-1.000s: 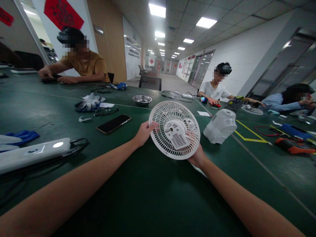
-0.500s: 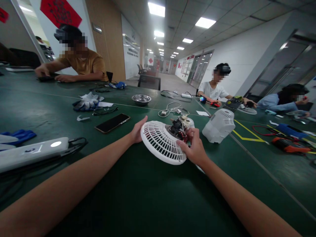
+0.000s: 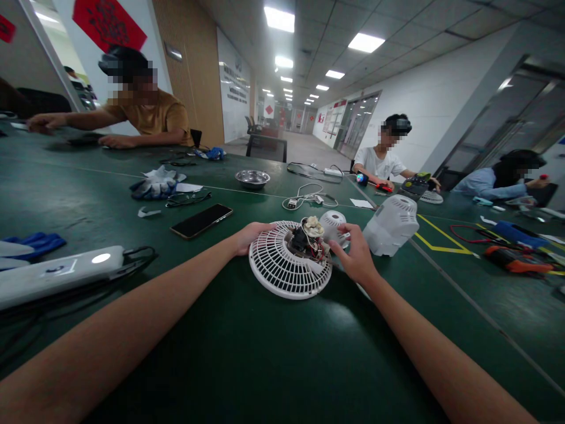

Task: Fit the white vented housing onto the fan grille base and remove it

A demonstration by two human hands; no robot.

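Observation:
A white fan grille (image 3: 273, 274) lies face down on the green table, with a dark motor (image 3: 302, 240), loose wires and a cream-coloured part on its back. My left hand (image 3: 252, 237) is closed on the grille's left rim, its fingers over the edge. To the right of the motor, my right hand (image 3: 358, 256) has thumb and fingers apart. Its fingertips are at the side of a white rounded cover (image 3: 332, 220) standing behind the grille; whether they touch it I cannot tell. A taller white plastic housing (image 3: 392, 227) stands beyond that hand.
Behind the grille are a white cable (image 3: 304, 197) and a metal bowl (image 3: 252, 178). To the left lie a phone (image 3: 202, 221), gloves (image 3: 156, 182) and a power strip (image 3: 62, 275). An orange multimeter (image 3: 516, 260) is at right. Other people sit around the table.
The grille has come down flatter onto the table. My right hand has let go of the motor and sits beside it, fingers spread. My left fingers have closed over the rim.

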